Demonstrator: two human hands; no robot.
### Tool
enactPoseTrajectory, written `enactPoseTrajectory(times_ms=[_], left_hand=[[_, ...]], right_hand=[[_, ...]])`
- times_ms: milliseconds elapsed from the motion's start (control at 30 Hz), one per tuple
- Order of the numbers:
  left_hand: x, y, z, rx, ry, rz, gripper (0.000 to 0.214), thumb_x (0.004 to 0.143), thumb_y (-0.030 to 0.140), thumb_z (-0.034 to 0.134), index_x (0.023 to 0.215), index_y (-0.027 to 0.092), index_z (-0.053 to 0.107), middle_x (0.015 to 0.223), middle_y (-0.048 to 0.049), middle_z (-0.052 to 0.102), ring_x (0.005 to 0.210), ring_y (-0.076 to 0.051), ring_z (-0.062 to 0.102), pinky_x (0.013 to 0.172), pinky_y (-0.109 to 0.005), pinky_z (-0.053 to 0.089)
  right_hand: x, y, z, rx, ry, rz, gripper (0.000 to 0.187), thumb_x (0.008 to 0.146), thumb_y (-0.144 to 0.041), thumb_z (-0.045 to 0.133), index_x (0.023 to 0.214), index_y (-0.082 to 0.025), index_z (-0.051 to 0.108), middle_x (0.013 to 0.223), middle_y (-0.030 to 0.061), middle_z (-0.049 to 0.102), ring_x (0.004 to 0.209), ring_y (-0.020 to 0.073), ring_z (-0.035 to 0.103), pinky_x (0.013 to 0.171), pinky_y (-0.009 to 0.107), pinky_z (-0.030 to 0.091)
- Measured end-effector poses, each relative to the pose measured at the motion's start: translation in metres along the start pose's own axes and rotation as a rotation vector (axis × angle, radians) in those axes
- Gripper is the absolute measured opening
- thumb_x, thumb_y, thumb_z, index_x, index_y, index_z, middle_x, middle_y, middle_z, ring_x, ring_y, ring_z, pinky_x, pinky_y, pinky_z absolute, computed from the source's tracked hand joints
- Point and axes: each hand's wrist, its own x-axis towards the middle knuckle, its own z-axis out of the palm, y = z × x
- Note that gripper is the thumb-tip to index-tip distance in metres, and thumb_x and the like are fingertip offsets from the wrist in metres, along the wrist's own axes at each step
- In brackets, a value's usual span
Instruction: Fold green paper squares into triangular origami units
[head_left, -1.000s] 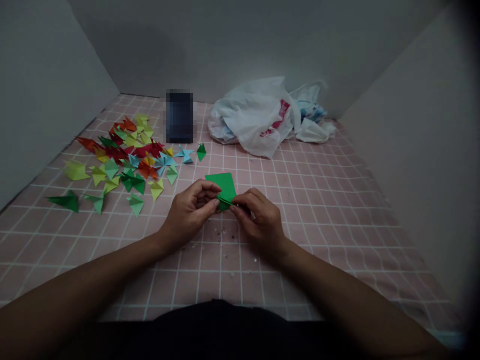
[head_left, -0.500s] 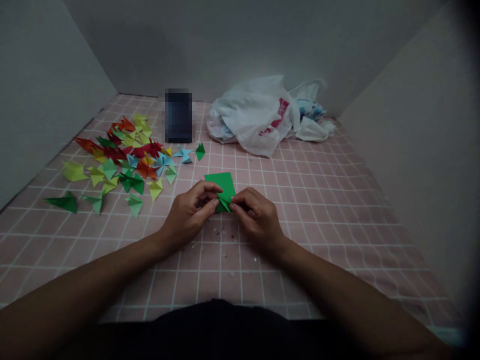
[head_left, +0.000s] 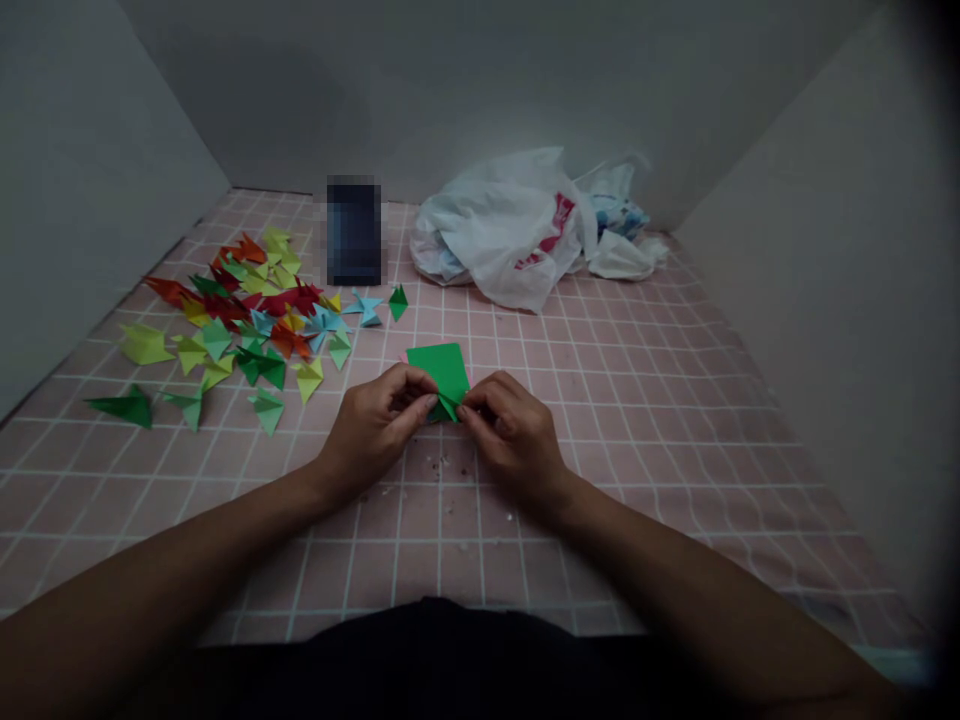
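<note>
Both hands met mid-desk on the green square paper sheet [head_left: 444,364]. My left hand [head_left: 375,425] was clamped on its folded near corner w/ thumb & fingertips, and my right hand [head_left: 510,435] pinched the same tip from the other side. The rest of the sheet lay flat on the pink-checked desk [head_left: 637,400]. Multicoloured folded paper pieces [head_left: 247,320] lay scattered far left, and a white plastic bag [head_left: 502,235] sat at the back.
</note>
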Motion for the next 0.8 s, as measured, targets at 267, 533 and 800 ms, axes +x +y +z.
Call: enactPoseTrajectory(times_ms=[267,533,800], left_hand=[[0.0011,-0.0026,0.0018,-0.180,-0.012,-0.118,0.013,0.085,0.029,0.069,0.092,0.018,0.067,0.080,-0.0021,0.071,0.073,-0.015,0.069,0.069,-0.026,0.056],[0.0032,0.0033,-0.0043,-0.087,-0.105,-0.111,0.019,0.091,0.034,0.062,0.082,0.018,0.067,0.072,-0.0005,0.067,0.067,-0.015,0.061,0.063,-0.026,0.048],[0.0052,0.0036,-0.0031,-0.157,-0.054,-0.110,0.023,0.094,0.035,0.057,0.080,0.019,0.064,0.075,-0.0014,0.066,0.071,-0.015,0.063,0.070,-0.027,0.052]], right_hand=[[-0.0003,-0.0002,-0.0001,-0.007,-0.001,-0.019,0.015,0.095,-0.010,0.058,0.085,-0.021,0.057,0.083,0.0031,0.059,0.079,0.0175,0.059,0.069,0.031,0.048],[-0.0017,0.0010,0.0001,-0.032,0.006,-0.022,0.014,0.096,-0.011,0.057,0.086,-0.022,0.057,0.091,0.0049,0.060,0.086,0.0191,0.060,0.075,0.035,0.051],[-0.0004,0.0037,0.0009,0.004,0.014,0.012,0.016,0.095,-0.009,0.056,0.085,-0.022,0.054,0.087,0.0039,0.059,0.083,0.0193,0.060,0.074,0.035,0.050]])
